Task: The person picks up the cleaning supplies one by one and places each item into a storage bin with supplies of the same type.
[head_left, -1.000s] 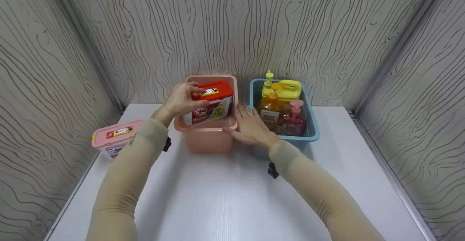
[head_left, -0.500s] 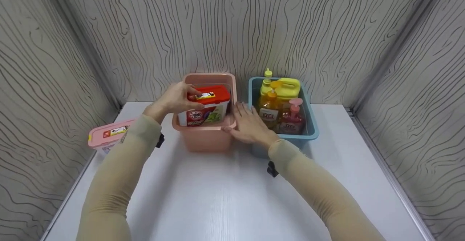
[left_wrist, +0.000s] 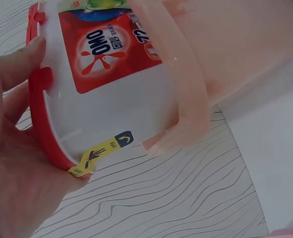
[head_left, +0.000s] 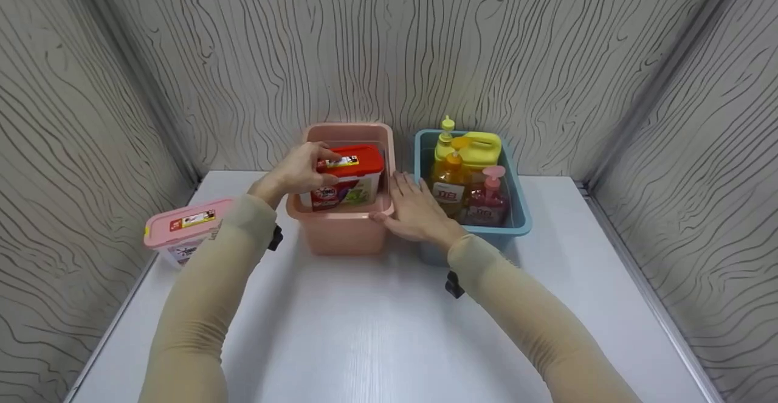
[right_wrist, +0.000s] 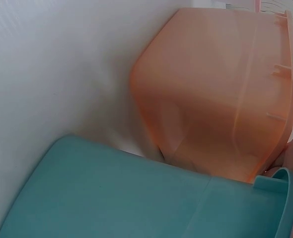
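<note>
My left hand (head_left: 299, 171) grips the red lid of an OMO laundry detergent box (head_left: 347, 189), thumb on the near edge and fingers across the top. The white box stands partly inside the pink bin (head_left: 349, 233), its lid near rim height. In the left wrist view, the red label of the detergent box (left_wrist: 104, 54) shows beside the bin's rim. My right hand (head_left: 419, 211) lies with fingers stretched along the pink bin's right rim, thumb at the front corner. It holds nothing else. The lower part of the box is hidden by the bin's front wall.
A blue bin (head_left: 521, 208) stands close on the right. It holds a yellow jug (head_left: 483, 151), an orange pump bottle (head_left: 450, 187) and a pink pump bottle (head_left: 487, 202). A pink-lidded detergent box (head_left: 185, 227) is at the left, partly behind my left forearm. Patterned walls (head_left: 364, 44) enclose the table.
The red-lidded detergent box has straightened and sunk lower into the pink bin, with my left hand following it. My right hand stays on the rim.
</note>
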A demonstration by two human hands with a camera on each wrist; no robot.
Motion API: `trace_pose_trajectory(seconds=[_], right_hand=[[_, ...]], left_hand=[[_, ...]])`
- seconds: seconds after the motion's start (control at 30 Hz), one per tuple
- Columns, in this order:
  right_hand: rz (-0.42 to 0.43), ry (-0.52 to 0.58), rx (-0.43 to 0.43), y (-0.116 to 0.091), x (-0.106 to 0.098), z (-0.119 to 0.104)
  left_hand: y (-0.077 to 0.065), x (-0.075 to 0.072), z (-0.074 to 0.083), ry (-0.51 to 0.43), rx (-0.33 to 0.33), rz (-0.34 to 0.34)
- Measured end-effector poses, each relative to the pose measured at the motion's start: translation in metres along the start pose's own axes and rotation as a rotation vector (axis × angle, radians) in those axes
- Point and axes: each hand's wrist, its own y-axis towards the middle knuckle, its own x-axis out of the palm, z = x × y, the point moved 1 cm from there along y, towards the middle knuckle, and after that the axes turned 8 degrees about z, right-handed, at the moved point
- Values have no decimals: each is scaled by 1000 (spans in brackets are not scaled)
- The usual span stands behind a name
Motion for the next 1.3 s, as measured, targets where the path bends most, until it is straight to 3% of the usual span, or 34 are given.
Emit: trace_pose_trajectory(seconds=[0.47, 0.6, 0.83, 1.07, 1.3], right_hand=[[7, 9, 12, -2, 3, -3], [3, 6, 20, -3, 3, -2], [5, -23, 2, -1, 1, -2], [2, -24, 16, -2, 0, -2], [-6, -3, 25, -3, -1, -3]], left_hand=[[13, 20, -19, -77, -106, 5], [17, 25, -19, -35, -104, -13], [27, 30, -20, 90, -39, -21], [34, 38, -25, 32, -153, -42], [37, 47, -32, 15, -166, -67]])
